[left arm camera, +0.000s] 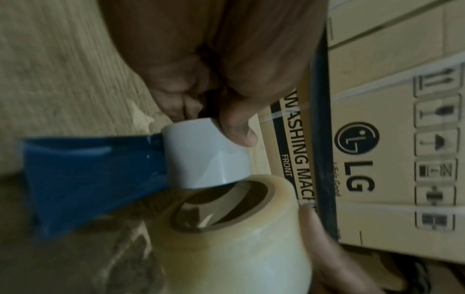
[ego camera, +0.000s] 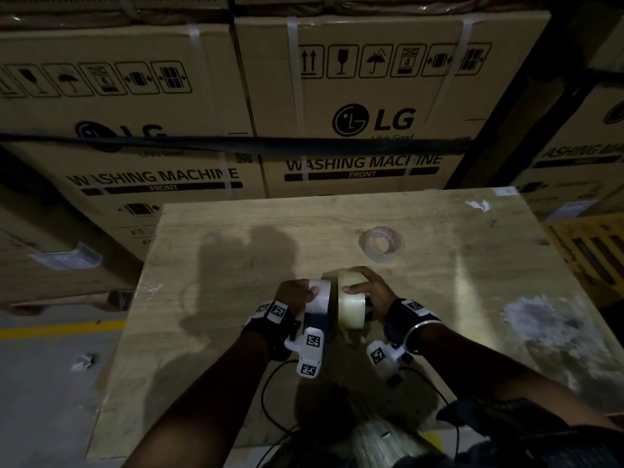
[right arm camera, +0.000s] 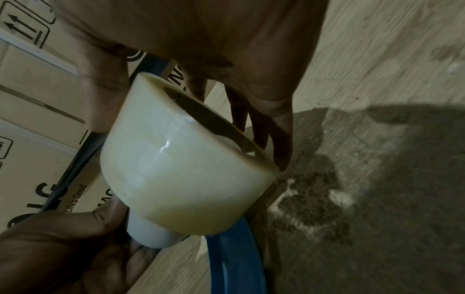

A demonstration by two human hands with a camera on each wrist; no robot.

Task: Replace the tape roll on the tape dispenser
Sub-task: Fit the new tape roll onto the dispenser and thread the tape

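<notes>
Progress: I judge the swap about half done; old roll [ego camera: 381, 244] lies spent on the table [ego camera: 236, 238] at 1 o'clock of my hands; fresh roll not yet seated.
Left hand [ego camera: 295, 293]: grasping the dispenser [left arm camera: 95, 179] by its smooth white hub [left arm camera: 206, 153]; blue glossy frame.
Right hand [ego camera: 369, 292]: wrapped round the new roll [ego camera: 351, 304]; cloudy, slick, cardboard core meeting the hub edge.

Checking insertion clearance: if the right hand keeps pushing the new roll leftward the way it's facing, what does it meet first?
Likely the white hub of the blue dispenser, gripped by the left hand. The right hand holds the clear tape roll with its core facing the hub's end, nearly touching it; exact alignment is unclear.
</notes>
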